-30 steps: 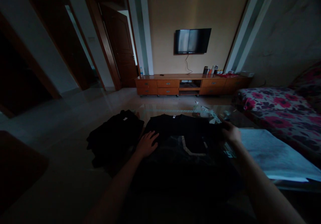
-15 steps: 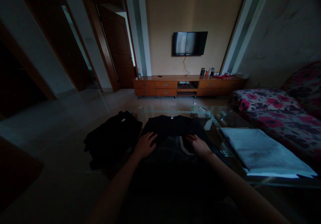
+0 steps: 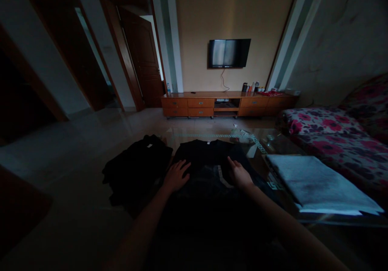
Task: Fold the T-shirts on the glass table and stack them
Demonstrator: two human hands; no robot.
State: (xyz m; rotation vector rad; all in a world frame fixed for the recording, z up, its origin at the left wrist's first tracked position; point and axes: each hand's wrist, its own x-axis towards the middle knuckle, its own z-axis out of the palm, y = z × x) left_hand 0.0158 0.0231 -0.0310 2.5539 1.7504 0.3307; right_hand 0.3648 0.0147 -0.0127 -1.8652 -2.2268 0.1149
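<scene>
A black T-shirt (image 3: 203, 153) lies spread in front of me on the glass table, its small white neck label at the far end. A pale printed strip shows on its chest. My left hand (image 3: 177, 176) rests flat on the shirt's left side, fingers spread. On the right side, my right hand (image 3: 239, 174) is turned on its edge with the fingers stretched out; whether it touches the cloth I cannot tell. Left of the shirt sits a heap of dark clothing (image 3: 138, 168) with a pale label. The lower part of the shirt is lost in the dark.
A folded light-blue cloth (image 3: 321, 182) lies on the table's right side. Beyond the glass table (image 3: 266, 141) stands a wooden TV cabinet (image 3: 200, 103) with bottles on top, below a wall-mounted television (image 3: 229, 53). A flowered sofa (image 3: 330, 127) is at the right.
My right hand has tipped up from lying palm-down on the shirt to standing on its edge, fingertips slightly farther forward. The left hand has stayed in place.
</scene>
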